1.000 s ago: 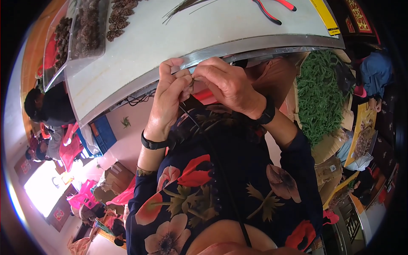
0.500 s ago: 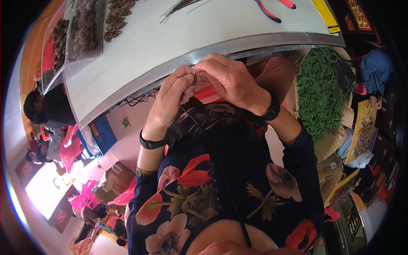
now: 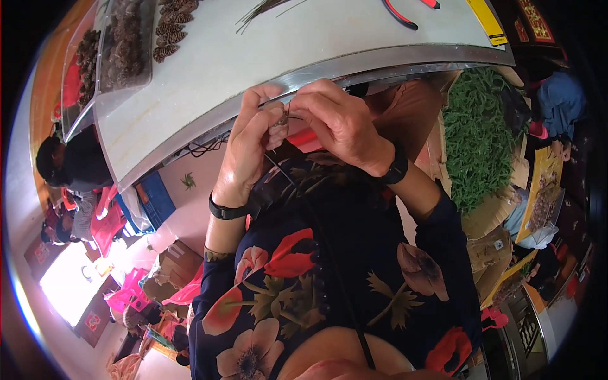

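Observation:
In front of the table's near edge, my left hand is closed round a small brown pine cone, mostly hidden by the fingers. Its index finger is raised and bent away from the cone. My right hand is closed beside it, thumb and forefinger pinching a thin dark wire at the cone. More thin wires lie loose on the white table. Towards the table's left side, several pine cones rest in a row.
A clear plastic tray of pine cones stands at the table's left. Red-handled pliers and a yellow strip lie on the right. To my right is a cardboard box of green artificial sprigs. Other people sit at both sides.
My left index finger has lifted away from the cone, showing more of it. Both hands have shifted slightly left, still close together.

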Available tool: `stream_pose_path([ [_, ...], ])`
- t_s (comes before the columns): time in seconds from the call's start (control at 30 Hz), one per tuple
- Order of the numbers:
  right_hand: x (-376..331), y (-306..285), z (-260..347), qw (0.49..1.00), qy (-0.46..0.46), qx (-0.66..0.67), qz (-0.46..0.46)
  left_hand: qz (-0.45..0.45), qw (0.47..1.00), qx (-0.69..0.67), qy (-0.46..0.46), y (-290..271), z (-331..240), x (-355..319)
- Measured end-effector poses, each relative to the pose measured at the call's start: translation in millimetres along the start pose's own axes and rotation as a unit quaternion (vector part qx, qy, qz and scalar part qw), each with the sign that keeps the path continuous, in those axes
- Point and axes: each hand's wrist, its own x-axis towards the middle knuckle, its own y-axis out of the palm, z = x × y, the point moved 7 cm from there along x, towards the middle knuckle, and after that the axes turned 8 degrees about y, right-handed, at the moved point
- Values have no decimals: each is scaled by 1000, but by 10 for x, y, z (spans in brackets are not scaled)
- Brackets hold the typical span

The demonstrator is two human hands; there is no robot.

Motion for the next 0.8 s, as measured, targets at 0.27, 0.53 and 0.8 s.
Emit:
stream_pose_path([
  [0.27,13,-22,-18,1000,15,-19,5,13,999,31,40,39,-60,-7],
  [0.53,49,-23,47,999,-5,-26,35,27,998,29,52,42,-78,-37],
  [0.8,104,-36,19,996,10,-39,85,32,983,149,101,120,-132,-57],
])
